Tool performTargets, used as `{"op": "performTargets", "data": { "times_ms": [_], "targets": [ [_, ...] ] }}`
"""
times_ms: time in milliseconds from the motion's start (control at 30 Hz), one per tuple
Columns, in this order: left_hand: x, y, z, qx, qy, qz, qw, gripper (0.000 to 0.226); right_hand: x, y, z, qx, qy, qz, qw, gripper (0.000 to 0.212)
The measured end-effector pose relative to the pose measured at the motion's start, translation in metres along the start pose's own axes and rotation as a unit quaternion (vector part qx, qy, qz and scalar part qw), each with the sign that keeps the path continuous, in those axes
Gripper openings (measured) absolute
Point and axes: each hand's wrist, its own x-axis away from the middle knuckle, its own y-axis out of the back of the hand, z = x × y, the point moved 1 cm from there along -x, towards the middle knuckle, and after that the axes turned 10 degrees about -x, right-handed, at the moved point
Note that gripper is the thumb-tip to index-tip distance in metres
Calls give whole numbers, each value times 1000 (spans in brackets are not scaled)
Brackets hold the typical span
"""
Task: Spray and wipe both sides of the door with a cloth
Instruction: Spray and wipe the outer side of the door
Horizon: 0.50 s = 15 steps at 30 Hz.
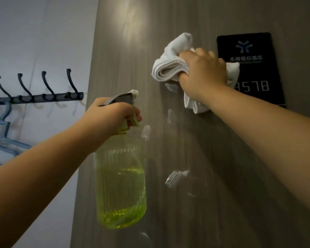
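Note:
A grey-brown wood-grain door [195,203] fills the middle and right of the view. Several white foam streaks [175,178] run down its face. My right hand [204,72] presses a bunched white cloth [170,61] flat against the door, just left of a black room-number plate [249,67]. My left hand [113,115] grips the neck and trigger of a clear spray bottle [120,185] with yellow-green liquid, about half full. Its nozzle points at the door below the cloth. The bottle hangs close in front of the door's left part.
On the white wall to the left is a black hook rail [38,97] with several hooks. Blue plastic hangers [2,133] hang beneath it. The door's left edge [84,140] stands beside that wall.

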Motion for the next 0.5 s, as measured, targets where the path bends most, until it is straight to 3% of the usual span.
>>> {"op": "performTargets", "data": {
  "times_ms": [167,267,500],
  "targets": [
    [-25,9,21,-7,13,20,1000,18,37,-15,19,-2,94,16,995,44],
    [-28,17,33,-15,23,29,999,25,69,-22,26,-12,127,18,992,38],
    [-26,33,42,-36,42,45,997,23,99,-12,18,-41,148,69,986,45]
  ]
}}
